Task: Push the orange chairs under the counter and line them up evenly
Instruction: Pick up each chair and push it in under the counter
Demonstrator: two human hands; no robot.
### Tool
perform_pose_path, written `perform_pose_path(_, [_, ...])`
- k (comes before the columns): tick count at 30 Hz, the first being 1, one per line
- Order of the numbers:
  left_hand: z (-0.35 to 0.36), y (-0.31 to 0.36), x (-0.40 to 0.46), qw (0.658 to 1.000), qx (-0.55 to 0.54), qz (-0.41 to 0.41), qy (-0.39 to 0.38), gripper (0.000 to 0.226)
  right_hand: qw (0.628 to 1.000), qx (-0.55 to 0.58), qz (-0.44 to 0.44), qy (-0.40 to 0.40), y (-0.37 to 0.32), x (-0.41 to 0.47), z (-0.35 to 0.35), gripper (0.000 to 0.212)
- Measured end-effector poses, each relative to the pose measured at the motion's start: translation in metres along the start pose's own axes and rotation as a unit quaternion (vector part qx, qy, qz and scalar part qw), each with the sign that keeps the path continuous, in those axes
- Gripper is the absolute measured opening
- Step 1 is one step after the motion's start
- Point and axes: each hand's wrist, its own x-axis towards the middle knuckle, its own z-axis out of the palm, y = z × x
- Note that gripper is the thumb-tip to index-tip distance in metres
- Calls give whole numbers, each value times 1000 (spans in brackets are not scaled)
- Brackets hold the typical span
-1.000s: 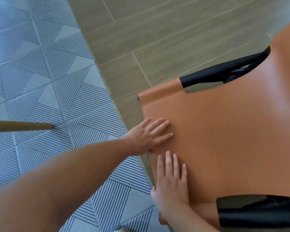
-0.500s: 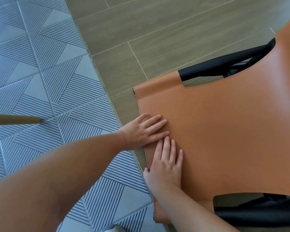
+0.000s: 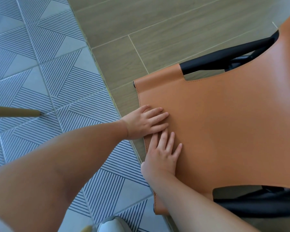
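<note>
An orange leather chair [image 3: 224,128] on a black metal frame [image 3: 224,61] fills the right half of the view, seen from above. My left hand [image 3: 145,122] lies flat on the leather near its left edge, fingers straight and pointing right. Just below it, my right hand [image 3: 162,154] also presses flat on the leather, fingers spread, its fingertips touching the left hand's little finger. No counter is in view.
The chair stands on wood-look floor tiles [image 3: 157,30], close to the seam with a blue striped geometric tile floor [image 3: 49,81] on the left. A tan furniture leg [image 3: 15,113] reaches in from the left edge. My shoe [image 3: 112,224] shows at the bottom.
My right hand has slid up the leather until it touches the left hand. The chair edge has shifted a little leftward in the view.
</note>
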Motion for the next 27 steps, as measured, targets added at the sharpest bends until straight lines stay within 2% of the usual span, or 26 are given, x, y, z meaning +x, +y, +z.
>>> perform_pose_path(6, [-1,-1,6,999,-37,-19,-36,72,999,19,-32,5,5,-5,-6,98])
perform_pose_path(15, [-19,-11,4,993,-75,11,-89,68,999,17,-29,0,7,-9,-5,105])
perform_pose_path(24, [-42,-11,-1,995,-70,-8,-63,62,997,32,-57,37,9,-15,-18,101])
perform_pose_path(27, [-59,-12,-2,997,-56,-10,-50,61,997,40,-69,22,14,-21,-34,99])
